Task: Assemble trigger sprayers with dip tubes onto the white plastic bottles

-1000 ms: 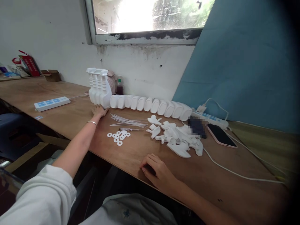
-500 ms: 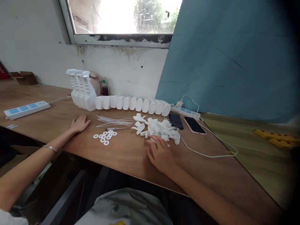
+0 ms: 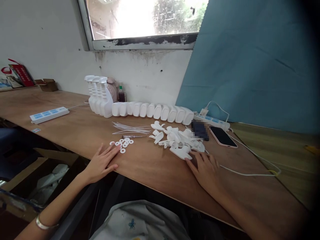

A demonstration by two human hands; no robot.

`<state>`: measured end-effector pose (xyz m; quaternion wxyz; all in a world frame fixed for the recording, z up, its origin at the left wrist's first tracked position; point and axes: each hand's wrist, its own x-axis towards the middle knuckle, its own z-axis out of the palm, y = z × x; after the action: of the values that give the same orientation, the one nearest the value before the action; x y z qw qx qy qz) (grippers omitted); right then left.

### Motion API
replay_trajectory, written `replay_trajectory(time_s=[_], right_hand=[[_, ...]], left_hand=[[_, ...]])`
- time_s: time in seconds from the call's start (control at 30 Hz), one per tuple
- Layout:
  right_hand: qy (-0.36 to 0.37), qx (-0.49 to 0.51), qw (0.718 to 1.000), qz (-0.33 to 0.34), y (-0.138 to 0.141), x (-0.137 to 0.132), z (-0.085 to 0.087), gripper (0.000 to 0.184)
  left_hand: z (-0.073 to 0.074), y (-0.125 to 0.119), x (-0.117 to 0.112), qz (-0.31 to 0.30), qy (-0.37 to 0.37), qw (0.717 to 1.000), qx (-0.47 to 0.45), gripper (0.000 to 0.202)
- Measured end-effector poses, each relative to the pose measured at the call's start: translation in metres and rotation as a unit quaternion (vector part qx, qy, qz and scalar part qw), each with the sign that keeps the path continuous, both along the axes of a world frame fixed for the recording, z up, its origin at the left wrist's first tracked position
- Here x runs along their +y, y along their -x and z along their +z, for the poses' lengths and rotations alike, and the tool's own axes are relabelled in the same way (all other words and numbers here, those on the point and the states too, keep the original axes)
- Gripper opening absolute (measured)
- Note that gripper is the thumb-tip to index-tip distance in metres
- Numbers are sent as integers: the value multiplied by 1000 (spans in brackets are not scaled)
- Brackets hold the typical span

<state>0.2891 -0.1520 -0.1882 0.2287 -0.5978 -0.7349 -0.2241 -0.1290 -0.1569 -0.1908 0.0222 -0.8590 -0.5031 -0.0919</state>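
Brown plywood counter (image 3: 75, 130) runs below a window across the whole frame, and a white power strip with blue sockets (image 3: 49, 114) lies at its left. Lower left of centre, the left hand (image 3: 102, 162) lies flat, palm down, fingers spread and holding nothing. Its fingertips are just beside the small white flat plastic rings (image 3: 122, 144). Such thin rings sit close on the wood, so I judge it better to slide one out with a fingertip and then pinch its edge. Above them lie thin white plastic tubes (image 3: 131, 128). At centre is the pile of white moulded plastic trigger pieces (image 3: 178, 141). The right hand (image 3: 206, 170), also open and empty, touches the nearest piece. Taking only this outer piece should keep the pile from scattering.
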Motion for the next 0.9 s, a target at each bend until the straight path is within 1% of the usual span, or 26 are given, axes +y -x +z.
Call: replay_trajectory(time_s=[0.1, 0.2, 0.27, 0.33, 0.37, 0.43, 0.5, 0.53, 0.57, 0.63, 0.73, 0.8, 0.9], right_hand=[[-5, 13, 998, 59, 0, 1, 1, 35], [-7, 28, 994, 110, 1, 2, 2, 35], [-2, 36, 992, 121, 3, 1, 3, 35], [11, 55, 992, 114, 5, 1, 3, 37], [19, 74, 992, 103, 5, 1, 2, 38], [46, 133, 988, 71, 6, 1, 2, 42], [75, 196, 977, 45, 7, 3, 1, 48], [88, 220, 971, 39, 8, 5, 0, 50], [97, 237, 966, 41, 8, 6, 0, 51], [106, 255, 959, 56, 9, 9, -1, 51], [99, 259, 957, 86, 10, 12, -2, 47], [76, 251, 959, 105, 12, 11, -1, 44], [29, 221, 959, 174, 16, 6, 1, 34]], left_hand=[[2, -12, -7, -44, -14, 999, 10, 62], [3, -19, -11, -76, -67, 995, 11, 60], [2, -23, -14, -101, -100, 990, 12, 62], [0, -27, -18, -125, -130, 984, -1, 62], [-2, -30, -20, -139, -145, 979, -17, 58], [-5, -36, -24, -173, -179, 966, -63, 40], [-7, -45, -30, -213, -215, 945, -123, 23], [-6, -50, -32, -233, -226, 934, -152, 18], [-4, -55, -34, -248, -231, 924, -178, 15], [4, -68, -36, -259, -223, 915, -217, 11], [21, -91, -28, -253, -192, 915, -248, 8], [35, -108, -18, -241, -167, 915, -276, 6], [55, -133, -5, -220, -108, 918, -312, 9]])
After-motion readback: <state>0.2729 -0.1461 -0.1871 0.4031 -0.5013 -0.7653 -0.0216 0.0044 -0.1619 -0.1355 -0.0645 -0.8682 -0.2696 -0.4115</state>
